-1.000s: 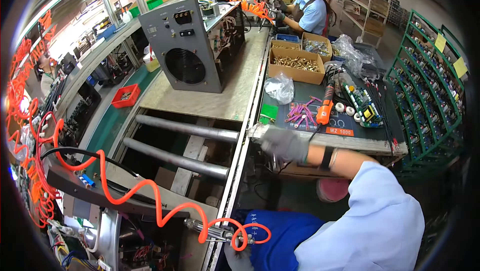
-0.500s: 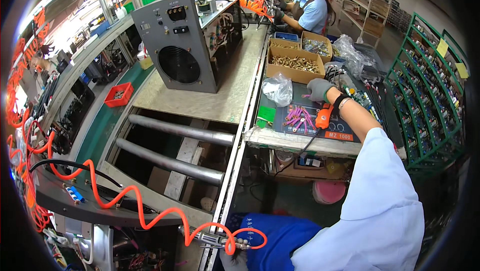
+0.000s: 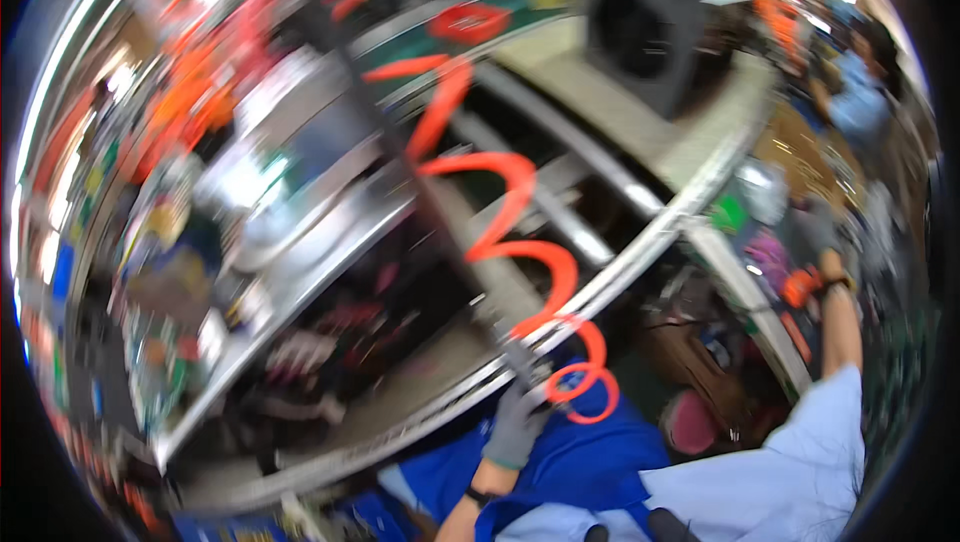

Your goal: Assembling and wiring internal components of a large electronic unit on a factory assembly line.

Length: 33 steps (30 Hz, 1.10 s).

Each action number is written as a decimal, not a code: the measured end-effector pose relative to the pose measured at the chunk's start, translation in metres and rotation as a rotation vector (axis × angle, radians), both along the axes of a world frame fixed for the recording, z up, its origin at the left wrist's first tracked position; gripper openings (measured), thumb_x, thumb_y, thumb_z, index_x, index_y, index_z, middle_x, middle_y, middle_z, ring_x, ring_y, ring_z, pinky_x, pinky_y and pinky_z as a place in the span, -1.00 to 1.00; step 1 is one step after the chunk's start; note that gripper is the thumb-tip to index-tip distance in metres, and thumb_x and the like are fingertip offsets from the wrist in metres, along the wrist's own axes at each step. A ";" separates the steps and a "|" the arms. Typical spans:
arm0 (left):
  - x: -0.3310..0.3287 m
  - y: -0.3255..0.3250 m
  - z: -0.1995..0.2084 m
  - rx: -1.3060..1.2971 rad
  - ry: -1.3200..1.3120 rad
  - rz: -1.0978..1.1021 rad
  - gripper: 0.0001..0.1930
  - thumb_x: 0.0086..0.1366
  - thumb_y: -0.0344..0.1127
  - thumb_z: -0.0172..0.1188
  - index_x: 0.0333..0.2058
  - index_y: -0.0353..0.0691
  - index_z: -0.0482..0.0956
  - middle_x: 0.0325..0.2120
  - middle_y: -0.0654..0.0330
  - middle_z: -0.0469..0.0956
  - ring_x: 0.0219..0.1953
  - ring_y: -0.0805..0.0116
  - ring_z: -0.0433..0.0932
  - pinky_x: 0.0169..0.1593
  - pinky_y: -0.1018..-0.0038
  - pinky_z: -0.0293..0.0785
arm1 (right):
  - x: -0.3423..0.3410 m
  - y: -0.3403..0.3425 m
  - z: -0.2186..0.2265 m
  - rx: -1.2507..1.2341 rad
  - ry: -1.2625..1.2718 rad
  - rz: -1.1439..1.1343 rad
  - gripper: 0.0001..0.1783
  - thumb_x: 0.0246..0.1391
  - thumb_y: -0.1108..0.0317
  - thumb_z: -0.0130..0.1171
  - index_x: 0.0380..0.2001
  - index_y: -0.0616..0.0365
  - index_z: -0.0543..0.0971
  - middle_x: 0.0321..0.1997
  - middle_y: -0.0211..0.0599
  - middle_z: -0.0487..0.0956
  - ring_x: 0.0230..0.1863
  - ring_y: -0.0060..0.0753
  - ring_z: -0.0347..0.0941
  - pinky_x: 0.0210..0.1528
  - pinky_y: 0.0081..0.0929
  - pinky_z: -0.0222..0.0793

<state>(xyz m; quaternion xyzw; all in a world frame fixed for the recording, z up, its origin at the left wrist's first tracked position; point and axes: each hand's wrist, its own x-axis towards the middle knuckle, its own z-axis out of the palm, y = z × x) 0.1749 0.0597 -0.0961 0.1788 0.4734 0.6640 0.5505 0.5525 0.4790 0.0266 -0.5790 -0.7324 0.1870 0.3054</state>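
My left hand (image 3: pixel 517 427), in a grey glove, is closed round a silver air screwdriver (image 3: pixel 522 362) close in front of my blue apron (image 3: pixel 590 442). An orange coiled hose (image 3: pixel 535 242) runs from the tool. Far out to the right, my right hand (image 3: pixel 818 227), also grey-gloved, reaches over the side bench beside the cardboard boxes (image 3: pixel 800 147). Motion smears its fingers, and whether anything is in them I cannot tell. Near its wrist lie an orange-handled object (image 3: pixel 800 287) and a bundle of pink-purple pieces (image 3: pixel 768 257).
A grey metal cabinet with a round fan (image 3: pixel 640 32) stands on the board beyond the steel rollers (image 3: pixel 580 152). The line's pale rail (image 3: pixel 620 272) crosses before me. At left is a blurred metal-edged bench (image 3: pixel 290 322). A red bin (image 3: pixel 470 22) sits far off; another person (image 3: pixel 860 92) works at upper right.
The view has swung left and blurred, so the scene shifts right. My left hand with the air screwdriver has come fully into sight. My right hand still reaches over the side bench.
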 end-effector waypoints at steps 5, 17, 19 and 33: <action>0.008 0.018 0.024 0.000 -0.414 -0.015 -0.64 0.24 -0.29 0.14 -0.02 -0.27 0.35 -0.31 0.19 0.46 -0.29 0.38 0.49 -0.15 0.42 0.48 | -0.143 -0.127 0.110 0.432 -0.040 0.473 -0.83 -0.15 0.57 0.12 -0.41 0.12 0.49 -0.51 -0.45 0.43 -0.48 -0.57 0.33 -0.45 -0.59 0.24; 0.014 0.004 -0.026 0.123 0.386 0.082 -0.76 0.25 -0.32 0.16 -0.13 -0.25 0.49 -0.26 0.12 0.58 -0.27 0.24 0.57 -0.20 0.43 0.52 | -0.481 -0.388 0.025 0.359 -0.993 1.736 -0.81 -0.12 0.38 0.17 -0.40 0.19 0.65 -0.37 -0.13 0.63 -0.31 -0.13 0.60 -0.40 -0.23 0.51; 0.010 0.008 -0.030 0.232 -0.090 0.073 -0.77 0.24 -0.34 0.18 -0.15 -0.25 0.48 -0.30 0.13 0.57 -0.30 0.26 0.56 -0.23 0.42 0.53 | -0.488 -0.390 0.005 0.392 -0.917 1.710 -0.79 -0.11 0.38 0.17 -0.37 0.22 0.66 -0.33 -0.11 0.64 -0.25 -0.11 0.60 -0.36 -0.19 0.52; 0.005 0.002 0.001 0.244 -0.392 -0.015 -0.78 0.25 -0.40 0.11 -0.14 -0.25 0.37 -0.36 0.20 0.47 -0.36 0.40 0.53 -0.27 0.47 0.56 | -0.374 -0.336 0.141 0.243 0.151 1.371 -0.73 -0.08 0.50 0.17 -0.22 0.20 0.54 -0.27 -0.16 0.56 -0.39 -0.21 0.49 -0.33 -0.36 0.42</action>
